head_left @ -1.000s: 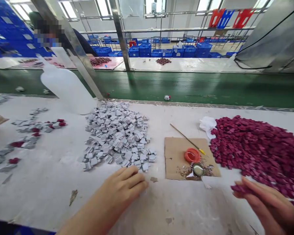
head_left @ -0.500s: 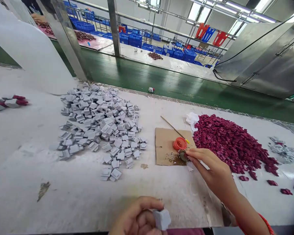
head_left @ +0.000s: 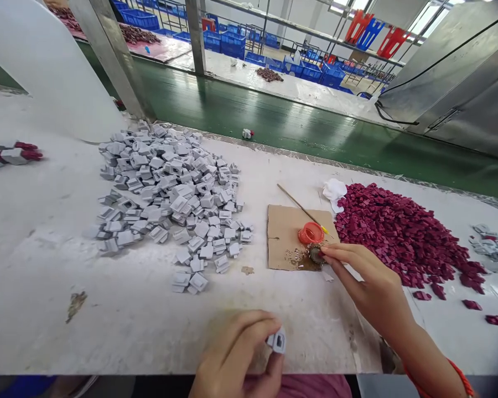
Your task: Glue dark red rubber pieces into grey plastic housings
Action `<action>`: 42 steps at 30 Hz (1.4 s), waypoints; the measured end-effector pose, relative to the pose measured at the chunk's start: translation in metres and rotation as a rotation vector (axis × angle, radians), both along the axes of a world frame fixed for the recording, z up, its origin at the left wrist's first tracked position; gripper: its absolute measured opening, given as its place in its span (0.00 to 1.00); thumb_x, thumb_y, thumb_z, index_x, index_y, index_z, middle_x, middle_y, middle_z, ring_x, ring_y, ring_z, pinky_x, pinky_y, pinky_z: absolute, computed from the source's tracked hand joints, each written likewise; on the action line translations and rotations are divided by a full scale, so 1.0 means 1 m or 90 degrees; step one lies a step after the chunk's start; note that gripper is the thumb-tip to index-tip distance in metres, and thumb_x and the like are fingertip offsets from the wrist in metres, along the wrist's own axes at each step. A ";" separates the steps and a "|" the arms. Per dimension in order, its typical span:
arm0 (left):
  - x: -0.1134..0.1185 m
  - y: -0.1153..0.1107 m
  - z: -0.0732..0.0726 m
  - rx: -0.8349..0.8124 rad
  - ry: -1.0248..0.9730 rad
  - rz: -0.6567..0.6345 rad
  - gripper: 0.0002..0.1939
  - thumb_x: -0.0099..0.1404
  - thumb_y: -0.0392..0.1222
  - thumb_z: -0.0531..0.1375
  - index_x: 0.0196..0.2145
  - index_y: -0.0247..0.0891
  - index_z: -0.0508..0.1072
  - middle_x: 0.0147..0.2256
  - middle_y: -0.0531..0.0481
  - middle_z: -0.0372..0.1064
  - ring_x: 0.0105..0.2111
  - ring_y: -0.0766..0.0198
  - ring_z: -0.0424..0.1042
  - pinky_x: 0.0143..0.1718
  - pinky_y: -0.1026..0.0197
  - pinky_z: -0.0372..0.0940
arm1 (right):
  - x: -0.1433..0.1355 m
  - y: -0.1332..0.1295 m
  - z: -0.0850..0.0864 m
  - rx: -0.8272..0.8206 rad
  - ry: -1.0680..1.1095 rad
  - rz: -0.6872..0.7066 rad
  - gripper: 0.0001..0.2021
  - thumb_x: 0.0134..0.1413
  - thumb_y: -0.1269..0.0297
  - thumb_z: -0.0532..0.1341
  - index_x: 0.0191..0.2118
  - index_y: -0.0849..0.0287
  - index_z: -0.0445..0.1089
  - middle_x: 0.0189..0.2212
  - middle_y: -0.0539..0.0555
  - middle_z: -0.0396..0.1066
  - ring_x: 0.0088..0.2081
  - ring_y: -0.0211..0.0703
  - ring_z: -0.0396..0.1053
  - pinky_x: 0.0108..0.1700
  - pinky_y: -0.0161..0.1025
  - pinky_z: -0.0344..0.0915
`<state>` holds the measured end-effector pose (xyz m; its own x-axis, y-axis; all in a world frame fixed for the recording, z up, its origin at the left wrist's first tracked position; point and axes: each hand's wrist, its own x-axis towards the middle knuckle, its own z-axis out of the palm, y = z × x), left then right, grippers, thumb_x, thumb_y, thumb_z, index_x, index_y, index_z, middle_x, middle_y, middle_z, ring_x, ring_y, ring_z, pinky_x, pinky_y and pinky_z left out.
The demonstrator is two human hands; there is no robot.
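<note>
My left hand [head_left: 236, 359] is at the table's near edge and pinches one grey plastic piece [head_left: 276, 340] between thumb and fingers. My right hand [head_left: 369, 276] reaches onto a cardboard square [head_left: 284, 232]. Its fingertips are pinched together at a small metal cap [head_left: 315, 254] of glue-like stuff, apparently on a small maroon piece that is mostly hidden. A red cap [head_left: 310, 233] and a thin stick [head_left: 301, 207] lie just beyond. A pile of grey pieces [head_left: 170, 193] lies to the left and a pile of maroon pieces [head_left: 398, 235] to the right.
A large white bottle [head_left: 45, 72] stands at the back left by a slanted metal post [head_left: 108, 55]. A green conveyor belt [head_left: 294, 132] runs behind the table. A white rag [head_left: 334, 189] lies by the maroon pile. A few joined grey-and-maroon pieces [head_left: 12, 155] lie far left, with more grey pieces [head_left: 492, 246] far right.
My left hand took a grey piece from the pile and drew back to the near edge. My right hand left the maroon pile and went to the metal cap. The view tilted.
</note>
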<state>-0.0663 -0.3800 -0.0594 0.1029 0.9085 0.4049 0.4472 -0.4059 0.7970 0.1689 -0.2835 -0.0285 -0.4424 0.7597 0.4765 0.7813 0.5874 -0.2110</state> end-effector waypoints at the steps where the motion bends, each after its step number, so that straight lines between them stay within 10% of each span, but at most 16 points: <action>1: -0.001 0.002 -0.004 0.036 0.037 -0.007 0.19 0.58 0.23 0.59 0.45 0.38 0.71 0.41 0.51 0.73 0.43 0.69 0.73 0.50 0.73 0.64 | 0.000 -0.003 0.001 -0.003 0.015 -0.020 0.09 0.60 0.72 0.59 0.45 0.59 0.70 0.40 0.54 0.74 0.42 0.42 0.72 0.47 0.40 0.69; 5: 0.002 0.006 -0.011 0.045 0.062 0.005 0.15 0.59 0.24 0.59 0.43 0.35 0.72 0.40 0.49 0.74 0.42 0.67 0.73 0.49 0.69 0.65 | -0.008 -0.030 0.005 -0.088 0.177 -0.106 0.14 0.59 0.71 0.60 0.51 0.54 0.69 0.44 0.51 0.73 0.43 0.36 0.71 0.50 0.33 0.68; 16: 0.008 0.007 -0.007 -0.005 0.046 0.035 0.07 0.63 0.29 0.61 0.39 0.36 0.73 0.34 0.51 0.73 0.35 0.67 0.73 0.40 0.66 0.66 | -0.051 -0.088 -0.024 -0.287 0.424 0.000 0.11 0.56 0.74 0.61 0.43 0.53 0.70 0.37 0.48 0.73 0.40 0.33 0.73 0.41 0.26 0.72; 42: 0.005 0.001 -0.013 -0.005 0.124 0.003 0.08 0.66 0.34 0.59 0.43 0.40 0.71 0.37 0.52 0.75 0.36 0.67 0.76 0.41 0.69 0.69 | -0.054 -0.071 -0.005 -0.319 0.252 0.113 0.11 0.60 0.70 0.59 0.48 0.58 0.67 0.37 0.53 0.73 0.39 0.37 0.72 0.40 0.29 0.72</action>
<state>-0.0615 -0.3793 -0.0720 0.1741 0.9125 0.3702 0.5957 -0.3969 0.6983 0.1145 -0.3550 -0.0339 -0.4457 0.8634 0.2367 0.4884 0.4560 -0.7440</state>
